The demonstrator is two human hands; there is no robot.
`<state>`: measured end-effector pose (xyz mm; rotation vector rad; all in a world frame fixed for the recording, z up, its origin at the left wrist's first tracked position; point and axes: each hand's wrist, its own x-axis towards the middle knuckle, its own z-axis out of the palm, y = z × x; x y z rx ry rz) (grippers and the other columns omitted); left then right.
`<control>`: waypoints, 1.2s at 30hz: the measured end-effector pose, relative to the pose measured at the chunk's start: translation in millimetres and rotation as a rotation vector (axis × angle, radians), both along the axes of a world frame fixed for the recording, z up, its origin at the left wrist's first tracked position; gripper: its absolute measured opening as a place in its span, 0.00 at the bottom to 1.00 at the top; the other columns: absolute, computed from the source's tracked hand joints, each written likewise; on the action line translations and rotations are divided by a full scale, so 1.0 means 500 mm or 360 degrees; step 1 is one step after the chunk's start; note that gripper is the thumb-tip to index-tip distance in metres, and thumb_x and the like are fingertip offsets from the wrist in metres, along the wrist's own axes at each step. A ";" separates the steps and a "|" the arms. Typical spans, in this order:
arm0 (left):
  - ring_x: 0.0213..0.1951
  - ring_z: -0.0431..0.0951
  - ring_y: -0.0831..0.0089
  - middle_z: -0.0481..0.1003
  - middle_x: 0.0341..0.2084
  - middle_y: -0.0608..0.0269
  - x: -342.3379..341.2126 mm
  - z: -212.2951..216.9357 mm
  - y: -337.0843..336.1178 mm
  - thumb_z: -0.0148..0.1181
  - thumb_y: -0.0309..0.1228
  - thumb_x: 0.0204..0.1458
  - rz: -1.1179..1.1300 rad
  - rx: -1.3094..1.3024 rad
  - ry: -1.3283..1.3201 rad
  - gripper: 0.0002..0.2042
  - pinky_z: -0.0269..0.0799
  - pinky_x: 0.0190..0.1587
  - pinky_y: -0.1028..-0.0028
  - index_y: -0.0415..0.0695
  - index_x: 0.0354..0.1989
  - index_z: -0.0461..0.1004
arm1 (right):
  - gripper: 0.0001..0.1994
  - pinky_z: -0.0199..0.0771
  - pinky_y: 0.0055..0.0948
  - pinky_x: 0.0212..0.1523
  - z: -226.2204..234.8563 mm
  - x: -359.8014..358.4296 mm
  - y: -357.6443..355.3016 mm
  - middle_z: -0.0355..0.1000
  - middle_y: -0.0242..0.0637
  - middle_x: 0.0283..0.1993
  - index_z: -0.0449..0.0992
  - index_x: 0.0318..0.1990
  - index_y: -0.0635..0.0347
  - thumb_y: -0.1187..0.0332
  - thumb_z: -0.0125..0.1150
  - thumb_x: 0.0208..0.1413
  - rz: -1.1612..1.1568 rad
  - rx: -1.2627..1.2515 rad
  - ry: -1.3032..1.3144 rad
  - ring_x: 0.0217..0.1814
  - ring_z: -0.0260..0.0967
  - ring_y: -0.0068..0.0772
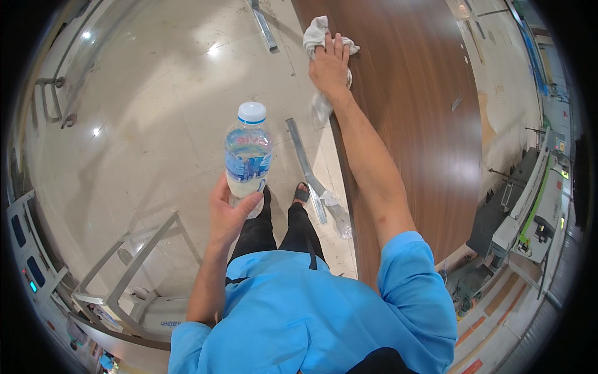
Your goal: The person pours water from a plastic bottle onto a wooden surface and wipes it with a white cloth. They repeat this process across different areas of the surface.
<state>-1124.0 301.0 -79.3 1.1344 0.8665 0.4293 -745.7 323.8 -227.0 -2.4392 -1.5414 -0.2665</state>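
My left hand [229,210] grips a clear plastic bottle [248,156] by its lower part; the bottle stands upright, has a white cap and a blue label, and holds some liquid. My right hand [329,62] is stretched forward and presses a crumpled white cloth [314,32] against the near edge of a large dark brown wooden panel [423,106]. Part of the cloth hangs down below the hand over the panel's edge.
A glossy light tiled floor [156,118] lies to the left. Metal bars [305,162] lie on the floor beside the panel, another bar [265,28] farther ahead. A grey metal frame [134,262] stands at lower left. Machinery [529,212] sits at right.
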 end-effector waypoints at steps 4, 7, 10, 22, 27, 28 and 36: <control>0.52 0.79 0.72 0.80 0.51 0.60 -0.023 0.013 0.047 0.74 0.27 0.52 0.0016 0.0047 -0.0053 0.26 0.72 0.58 0.69 0.38 0.60 0.74 | 0.13 0.41 0.65 0.77 0.024 -0.073 -0.119 0.56 0.58 0.76 0.79 0.45 0.67 0.69 0.58 0.56 -0.0011 -0.0063 0.0028 0.84 0.38 0.60; 0.52 0.79 0.73 0.80 0.50 0.60 -0.041 0.013 0.089 0.73 0.26 0.52 0.0052 -0.0036 -0.0078 0.25 0.72 0.57 0.69 0.38 0.58 0.74 | 0.11 0.40 0.67 0.78 0.061 -0.229 -0.371 0.50 0.66 0.77 0.78 0.39 0.77 0.76 0.60 0.50 -0.0226 -0.0360 0.0235 0.84 0.36 0.64; 0.51 0.79 0.73 0.80 0.50 0.60 -0.056 0.014 0.146 0.73 0.25 0.52 0.0127 -0.0085 -0.0108 0.24 0.73 0.57 0.70 0.39 0.58 0.74 | 0.23 0.36 0.68 0.79 0.088 -0.362 -0.569 0.46 0.73 0.77 0.74 0.48 0.83 0.76 0.65 0.44 -0.0552 -0.0647 0.0437 0.83 0.35 0.72; 0.50 0.80 0.72 0.81 0.48 0.61 0.113 0.031 0.397 0.75 0.25 0.49 0.0179 0.0129 0.0100 0.26 0.75 0.55 0.69 0.39 0.57 0.74 | 0.10 0.38 0.67 0.78 0.033 0.006 0.059 0.55 0.69 0.74 0.78 0.32 0.74 0.72 0.57 0.54 -0.0097 -0.0155 0.0100 0.83 0.38 0.66; 0.49 0.80 0.72 0.81 0.47 0.61 0.247 0.046 0.535 0.76 0.27 0.49 0.0184 0.0187 0.0292 0.27 0.75 0.54 0.70 0.38 0.58 0.74 | 0.17 0.42 0.67 0.77 0.012 0.323 0.670 0.57 0.61 0.74 0.78 0.51 0.67 0.68 0.57 0.57 0.0005 -0.0007 -0.0145 0.82 0.43 0.64; 0.49 0.80 0.73 0.81 0.47 0.61 0.268 0.050 0.557 0.76 0.28 0.49 0.0202 0.0153 0.0304 0.27 0.75 0.54 0.70 0.38 0.58 0.74 | 0.17 0.44 0.66 0.76 0.008 0.373 0.766 0.57 0.59 0.75 0.79 0.51 0.65 0.67 0.59 0.56 -0.0023 0.0005 -0.0243 0.81 0.45 0.64; 0.50 0.79 0.73 0.80 0.48 0.62 0.353 0.042 0.713 0.77 0.29 0.47 0.0461 0.0015 0.0048 0.29 0.74 0.55 0.71 0.37 0.59 0.73 | 0.14 0.38 0.73 0.76 0.019 0.273 0.527 0.50 0.65 0.78 0.80 0.44 0.73 0.77 0.58 0.51 0.0280 -0.0284 0.0075 0.83 0.38 0.69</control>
